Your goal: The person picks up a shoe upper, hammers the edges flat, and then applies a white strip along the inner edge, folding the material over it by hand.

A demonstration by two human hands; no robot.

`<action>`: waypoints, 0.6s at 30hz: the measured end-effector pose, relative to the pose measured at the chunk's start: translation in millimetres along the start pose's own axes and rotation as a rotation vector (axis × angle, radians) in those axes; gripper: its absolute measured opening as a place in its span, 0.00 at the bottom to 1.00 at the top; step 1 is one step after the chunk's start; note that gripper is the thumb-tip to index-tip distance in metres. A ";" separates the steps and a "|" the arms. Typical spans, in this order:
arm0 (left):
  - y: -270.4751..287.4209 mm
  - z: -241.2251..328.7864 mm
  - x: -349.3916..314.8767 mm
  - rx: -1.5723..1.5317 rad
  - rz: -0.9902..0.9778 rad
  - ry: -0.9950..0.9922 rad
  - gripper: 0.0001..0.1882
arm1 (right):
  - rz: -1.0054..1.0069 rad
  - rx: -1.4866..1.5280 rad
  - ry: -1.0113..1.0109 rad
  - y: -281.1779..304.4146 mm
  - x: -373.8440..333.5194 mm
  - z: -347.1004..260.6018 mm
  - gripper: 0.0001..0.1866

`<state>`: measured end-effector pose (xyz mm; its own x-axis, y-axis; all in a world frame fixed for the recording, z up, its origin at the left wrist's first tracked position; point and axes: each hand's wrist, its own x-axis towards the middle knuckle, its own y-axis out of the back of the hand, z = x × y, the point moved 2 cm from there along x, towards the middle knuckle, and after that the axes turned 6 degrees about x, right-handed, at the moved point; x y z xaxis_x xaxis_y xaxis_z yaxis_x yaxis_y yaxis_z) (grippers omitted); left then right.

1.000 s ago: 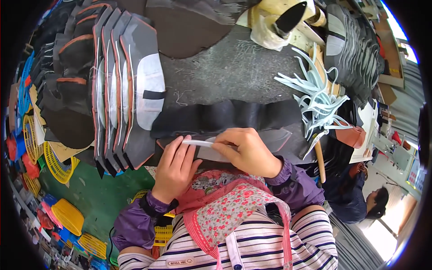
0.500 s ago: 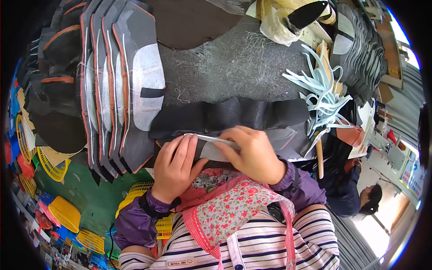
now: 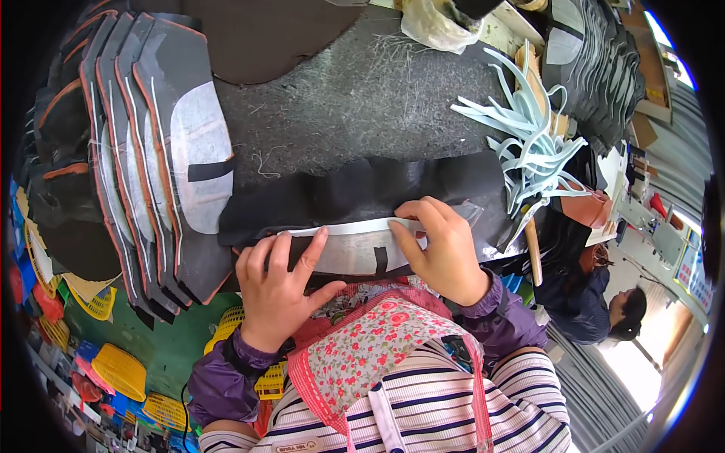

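A narrow white strip (image 3: pixel 343 227) lies lengthwise along a black sheet piece (image 3: pixel 362 189) at the near edge of the work surface. Below the strip shows a pale grey patch (image 3: pixel 340 253) with a small black tab. My left hand (image 3: pixel 276 283) rests with fingers spread, its fingertips touching the strip's left part and the piece beside it. Toward the strip's right end, my right hand (image 3: pixel 445 253) pinches it between thumb and index finger. The strip's far right end is partly hidden behind that hand.
Several layered black pieces with orange edges (image 3: pixel 155 136) stand at left. A bundle of pale blue strips (image 3: pixel 536 143) lies at right, above a wooden handle (image 3: pixel 533 253). Brown sheet (image 3: pixel 264 38) lies at the back. Yellow baskets (image 3: pixel 121 370) are lower left; a person (image 3: pixel 589 302) sits at right.
The view has shifted, so the work surface sits further left. My right hand has moved toward the strip's right end, and more of the strip now shows. My left fingers have spread wider.
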<state>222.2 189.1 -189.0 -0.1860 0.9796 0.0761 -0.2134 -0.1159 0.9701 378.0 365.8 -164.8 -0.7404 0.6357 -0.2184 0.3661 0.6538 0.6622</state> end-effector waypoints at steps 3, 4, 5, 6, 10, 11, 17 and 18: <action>0.4 15.7 9.4 0.014 0.035 0.014 0.33 | 0.039 -0.214 0.028 -0.6 -1.0 -1.3 0.11; 2.0 23.7 13.8 0.021 0.068 0.023 0.33 | 0.044 -0.210 0.022 0.3 -2.9 0.0 0.11; 3.3 29.7 17.5 0.027 0.102 0.031 0.32 | 0.076 -0.235 0.017 1.6 -5.3 2.1 0.12; -1.4 33.6 22.7 0.026 0.101 0.024 0.32 | 0.108 -0.262 0.012 2.6 -7.4 5.2 0.13; -25.6 48.4 43.5 -0.163 -0.004 -0.243 0.31 | 0.187 -0.108 -0.056 13.5 -19.0 19.5 0.12; -21.8 48.5 47.0 -0.171 -0.014 -0.229 0.31 | 0.208 -0.015 -0.083 16.4 -22.3 23.9 0.12; -13.9 54.3 55.4 -0.099 -0.034 -0.222 0.31 | 0.337 0.158 -0.016 24.1 -26.5 41.2 0.11; -13.4 55.7 56.6 -0.098 -0.036 -0.225 0.31 | 0.343 0.160 -0.011 23.1 -25.0 40.9 0.10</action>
<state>268.0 255.2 -184.8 0.0395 0.9940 0.1021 -0.3102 -0.0849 0.9469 428.0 381.8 -173.4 -0.5540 0.8324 -0.0116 0.6758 0.4578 0.5777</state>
